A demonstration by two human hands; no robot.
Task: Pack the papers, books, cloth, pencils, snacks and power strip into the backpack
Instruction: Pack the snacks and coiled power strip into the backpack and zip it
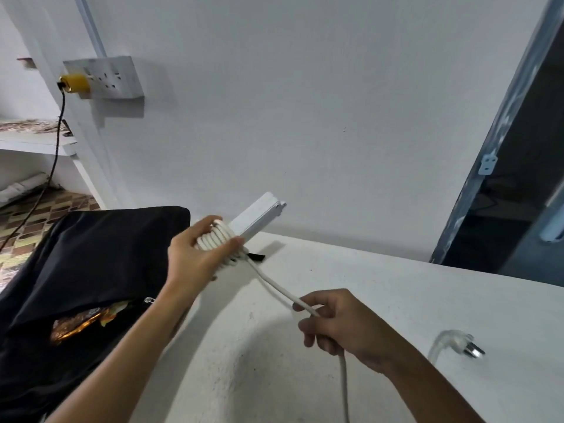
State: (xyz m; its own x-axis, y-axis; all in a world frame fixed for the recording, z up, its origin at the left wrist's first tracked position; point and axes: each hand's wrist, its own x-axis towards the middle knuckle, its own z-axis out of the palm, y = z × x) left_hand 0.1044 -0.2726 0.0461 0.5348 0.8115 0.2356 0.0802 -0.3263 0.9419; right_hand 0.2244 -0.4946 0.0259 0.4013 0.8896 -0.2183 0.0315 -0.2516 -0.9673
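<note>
My left hand [195,254] grips the white power strip [259,216], held above the white table with several turns of its white cord [276,290] wound round it under my fingers. The cord runs down and right into my right hand [332,323], whose fingers curl round it. Below that hand the cord drops out of view, and its plug [464,346] lies on the table at the right. The black backpack [91,261] sits at the left, its zip open on a shiny orange snack packet [79,323] inside.
The white table [396,300] butts against a white wall. A wall socket panel [103,76] with a yellow plug and black cable is at upper left, above shelves. A dark doorway [518,193] stands at the right.
</note>
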